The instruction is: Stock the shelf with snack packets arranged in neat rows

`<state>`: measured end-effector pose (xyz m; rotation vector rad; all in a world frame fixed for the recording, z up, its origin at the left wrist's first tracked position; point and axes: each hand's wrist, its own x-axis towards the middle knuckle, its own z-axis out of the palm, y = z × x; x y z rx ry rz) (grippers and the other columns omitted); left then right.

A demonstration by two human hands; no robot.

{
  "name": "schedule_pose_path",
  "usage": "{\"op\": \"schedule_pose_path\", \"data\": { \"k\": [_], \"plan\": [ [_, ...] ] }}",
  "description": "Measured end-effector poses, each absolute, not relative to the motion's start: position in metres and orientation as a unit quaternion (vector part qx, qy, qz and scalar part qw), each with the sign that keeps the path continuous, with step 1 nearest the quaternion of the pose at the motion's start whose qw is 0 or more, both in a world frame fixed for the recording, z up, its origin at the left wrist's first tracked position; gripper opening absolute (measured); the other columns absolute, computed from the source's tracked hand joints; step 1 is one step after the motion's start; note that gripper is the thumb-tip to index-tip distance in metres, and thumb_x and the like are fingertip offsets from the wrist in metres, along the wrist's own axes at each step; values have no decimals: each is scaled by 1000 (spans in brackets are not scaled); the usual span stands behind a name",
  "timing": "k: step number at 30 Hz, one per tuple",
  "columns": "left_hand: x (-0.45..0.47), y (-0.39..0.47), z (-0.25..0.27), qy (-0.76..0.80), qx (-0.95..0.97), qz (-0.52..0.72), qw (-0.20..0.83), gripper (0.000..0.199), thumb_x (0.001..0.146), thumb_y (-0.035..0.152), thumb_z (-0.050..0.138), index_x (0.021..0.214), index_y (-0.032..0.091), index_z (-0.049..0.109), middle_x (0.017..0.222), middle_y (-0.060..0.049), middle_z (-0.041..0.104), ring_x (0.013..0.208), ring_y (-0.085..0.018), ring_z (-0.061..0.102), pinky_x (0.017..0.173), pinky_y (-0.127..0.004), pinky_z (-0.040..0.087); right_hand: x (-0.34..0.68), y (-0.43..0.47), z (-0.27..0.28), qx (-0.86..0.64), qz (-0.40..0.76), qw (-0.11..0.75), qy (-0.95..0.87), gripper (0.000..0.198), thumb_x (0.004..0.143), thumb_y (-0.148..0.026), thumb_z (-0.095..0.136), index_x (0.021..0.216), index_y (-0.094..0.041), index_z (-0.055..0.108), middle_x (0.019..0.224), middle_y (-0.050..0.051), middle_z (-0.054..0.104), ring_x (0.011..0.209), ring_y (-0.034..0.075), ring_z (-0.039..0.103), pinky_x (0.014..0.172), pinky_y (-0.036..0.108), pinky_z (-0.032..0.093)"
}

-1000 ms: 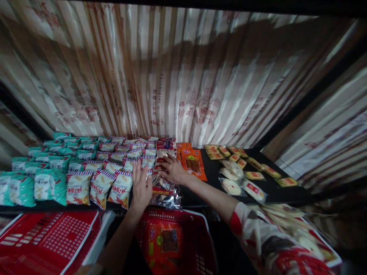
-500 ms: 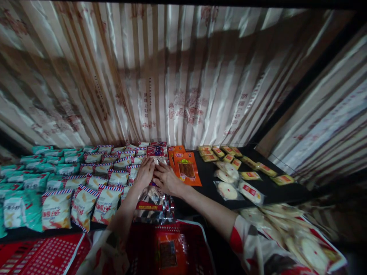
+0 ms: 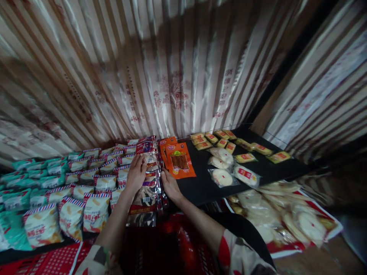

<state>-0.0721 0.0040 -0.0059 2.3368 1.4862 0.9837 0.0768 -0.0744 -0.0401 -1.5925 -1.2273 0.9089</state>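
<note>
My left hand (image 3: 137, 172) lies along the left side of a stack of dark red and silver snack packets (image 3: 147, 200), its fingers stretched out over the top one. At the stack's right side, my right hand (image 3: 171, 186) touches the packet edges, fingers extended. Neither hand is closed around a packet. Orange snack packets (image 3: 180, 162) overlap just beyond my right fingers. To the left of my left hand stand rows of white snack bags (image 3: 96, 210) with striped tops.
Green snack bags (image 3: 17, 225) fill the far left. Small yellow packets (image 3: 259, 148) and wrapped round flat pieces (image 3: 222, 177) lie on the black table (image 3: 197, 193). Red baskets (image 3: 51, 252) stand in front; a heaped container (image 3: 301, 225) sits lower right. A curtain (image 3: 174, 57) hangs behind.
My hands have moved apart from the middle of the packet stack to its two sides. The view has shifted to the right.
</note>
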Motion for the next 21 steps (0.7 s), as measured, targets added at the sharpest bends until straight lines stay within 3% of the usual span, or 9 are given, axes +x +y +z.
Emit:
{"op": "schedule_pose_path", "data": {
  "k": [8, 21],
  "plan": [
    [-70, 2, -6, 515, 791, 318, 92, 43, 89, 35, 35, 119, 11, 54, 133, -15, 49, 127, -25, 42, 107, -43, 34, 70, -58, -51, -639, 388, 462, -476, 60, 92, -48, 24, 134, -9, 42, 143, 12, 38, 135, 20, 30, 114, 36, 18],
    [-67, 2, -6, 512, 789, 327, 95, 40, 88, 36, 37, 116, 14, 54, 130, -14, 52, 125, -25, 44, 107, -44, 35, 64, -36, -51, -619, 407, 529, -413, 69, 91, -58, 13, 135, -14, 43, 140, 8, 43, 133, 18, 33, 113, 35, 19]
  ]
}}
